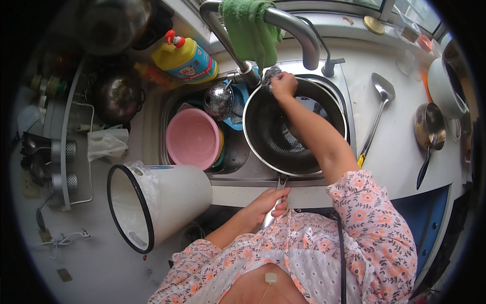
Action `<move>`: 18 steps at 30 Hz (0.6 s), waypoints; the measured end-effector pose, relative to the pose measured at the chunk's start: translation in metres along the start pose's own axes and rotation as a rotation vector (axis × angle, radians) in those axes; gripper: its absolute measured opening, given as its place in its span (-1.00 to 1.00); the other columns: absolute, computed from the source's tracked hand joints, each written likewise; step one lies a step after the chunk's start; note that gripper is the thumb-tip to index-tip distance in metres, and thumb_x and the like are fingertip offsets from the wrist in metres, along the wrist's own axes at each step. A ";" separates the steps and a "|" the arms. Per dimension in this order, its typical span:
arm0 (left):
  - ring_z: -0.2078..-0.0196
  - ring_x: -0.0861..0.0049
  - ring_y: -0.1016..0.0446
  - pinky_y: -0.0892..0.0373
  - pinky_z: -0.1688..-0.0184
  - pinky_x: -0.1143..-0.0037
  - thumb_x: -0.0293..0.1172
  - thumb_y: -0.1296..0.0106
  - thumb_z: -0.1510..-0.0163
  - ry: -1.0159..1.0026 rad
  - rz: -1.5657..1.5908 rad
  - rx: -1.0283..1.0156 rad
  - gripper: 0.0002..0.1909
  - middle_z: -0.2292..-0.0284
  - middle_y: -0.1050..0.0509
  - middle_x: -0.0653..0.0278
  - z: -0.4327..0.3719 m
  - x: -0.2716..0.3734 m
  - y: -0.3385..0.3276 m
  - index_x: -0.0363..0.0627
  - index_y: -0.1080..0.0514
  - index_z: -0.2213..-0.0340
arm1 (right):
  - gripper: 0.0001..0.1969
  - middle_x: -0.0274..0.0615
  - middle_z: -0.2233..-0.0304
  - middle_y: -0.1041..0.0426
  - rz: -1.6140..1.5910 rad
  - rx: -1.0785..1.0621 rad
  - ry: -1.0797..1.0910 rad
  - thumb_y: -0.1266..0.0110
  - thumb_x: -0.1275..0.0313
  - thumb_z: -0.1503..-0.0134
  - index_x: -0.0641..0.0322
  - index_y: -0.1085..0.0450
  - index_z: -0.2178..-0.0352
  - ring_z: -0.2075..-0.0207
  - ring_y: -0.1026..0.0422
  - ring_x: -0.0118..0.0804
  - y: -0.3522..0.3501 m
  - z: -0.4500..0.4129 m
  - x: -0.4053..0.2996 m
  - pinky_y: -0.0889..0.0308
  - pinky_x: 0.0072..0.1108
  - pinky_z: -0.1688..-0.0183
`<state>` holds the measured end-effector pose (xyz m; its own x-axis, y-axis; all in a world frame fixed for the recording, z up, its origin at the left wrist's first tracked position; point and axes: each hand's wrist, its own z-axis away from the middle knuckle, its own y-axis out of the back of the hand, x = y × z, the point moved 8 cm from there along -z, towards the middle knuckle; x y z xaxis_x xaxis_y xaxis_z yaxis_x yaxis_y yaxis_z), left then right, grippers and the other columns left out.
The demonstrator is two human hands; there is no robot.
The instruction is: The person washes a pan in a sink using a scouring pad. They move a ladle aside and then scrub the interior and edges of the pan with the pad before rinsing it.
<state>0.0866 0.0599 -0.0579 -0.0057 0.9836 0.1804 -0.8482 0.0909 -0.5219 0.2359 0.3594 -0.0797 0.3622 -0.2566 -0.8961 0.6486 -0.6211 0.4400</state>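
My left hand (270, 205) grips the metal handle (270, 219) of a dark, wet frying pan (265, 140). The pan rests over the right side of the stainless steel sink (232, 178), its handle pointing towards my body. At the pan's far left rim, my right hand (284, 85) holds a grey steel-wool scourer (272, 74). The scourer touches or nearly touches the rim. My right forearm crosses above the pan and hides part of its inside.
Left in the sink are a pink plastic basket (193, 138) and a perforated metal ball-shaped strainer (219, 99). A faucet (309, 41) draped with a green cloth (248, 30) arches overhead. A spatula (383, 91) and a ladle (429, 127) lie right; a waste bin (182, 197) stands left.
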 end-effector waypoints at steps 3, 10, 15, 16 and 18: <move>0.86 0.71 -0.01 0.08 0.86 0.69 -0.25 0.17 -0.03 0.002 -0.002 -0.035 -0.73 0.82 -0.10 0.38 0.000 0.001 0.001 -0.10 -0.13 0.63 | -0.92 -0.03 0.51 -0.35 -0.146 0.037 -0.054 -0.05 0.48 0.26 0.23 -0.36 0.62 0.43 -0.35 -0.06 0.001 0.011 0.012 -0.26 -0.41 0.33; 0.89 0.74 0.00 0.09 0.88 0.71 -0.28 0.25 -0.07 0.055 0.021 0.045 -0.74 0.84 -0.09 0.40 0.002 0.005 -0.006 -0.09 -0.14 0.64 | -0.74 0.01 0.53 -0.39 -0.221 -0.709 0.259 0.08 0.58 0.34 0.30 -0.37 0.48 0.41 -0.39 -0.12 -0.023 0.116 -0.007 -0.26 -0.50 0.37; 0.89 0.70 -0.02 -0.03 0.88 0.63 -0.22 0.20 -0.04 0.048 -0.013 -0.014 -0.74 0.84 -0.08 0.41 -0.001 0.002 -0.006 -0.06 -0.14 0.62 | -0.76 -0.05 0.62 -0.36 0.004 -1.525 0.465 0.09 0.60 0.39 0.38 -0.34 0.53 0.53 -0.32 -0.24 0.042 0.167 0.022 -0.21 -0.48 0.43; 0.89 0.70 -0.03 -0.04 0.88 0.62 -0.22 0.20 -0.04 0.043 -0.038 -0.009 -0.74 0.84 -0.08 0.41 -0.001 0.001 -0.007 -0.06 -0.14 0.62 | -0.79 -0.10 0.65 -0.36 0.082 -1.661 0.527 0.10 0.61 0.39 0.38 -0.34 0.57 0.57 -0.30 -0.28 0.054 0.169 0.045 -0.21 -0.45 0.46; 0.89 0.70 -0.03 -0.05 0.87 0.61 -0.22 0.20 -0.04 0.028 -0.033 0.007 -0.74 0.84 -0.08 0.41 0.001 0.001 -0.001 -0.05 -0.14 0.62 | -0.79 -0.09 0.67 -0.34 0.343 -1.771 0.505 0.08 0.59 0.39 0.36 -0.35 0.57 0.57 -0.30 -0.28 0.086 0.153 0.048 -0.18 -0.46 0.48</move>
<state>0.0869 0.0609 -0.0562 0.0370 0.9841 0.1740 -0.8513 0.1222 -0.5103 0.2062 0.1803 -0.0938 0.5340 0.2325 -0.8129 0.2461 0.8771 0.4125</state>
